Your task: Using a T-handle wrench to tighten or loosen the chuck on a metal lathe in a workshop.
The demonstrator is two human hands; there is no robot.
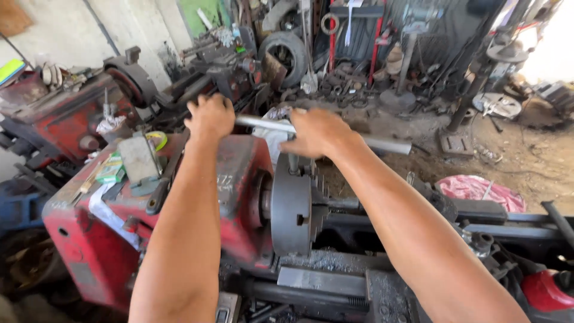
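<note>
A grey metal bar (385, 144) lies level above the round dark chuck (291, 206) of a worn red lathe (236, 179). My left hand (209, 116) grips the bar's left end above the red headstock. My right hand (317, 133) is closed over the bar's middle, right above the chuck, where a short stem drops from the bar into the chuck's top. A thin dark shaft (344, 204) sticks out of the chuck jaws to the right.
A second red machine (66, 119) stands at the left. On the headstock lie a grey metal block (139, 160) and a green box (110, 169). A tyre (287, 51), scrap metal and stands crowd the back; a pink bag (475, 188) and red can (547, 289) sit right.
</note>
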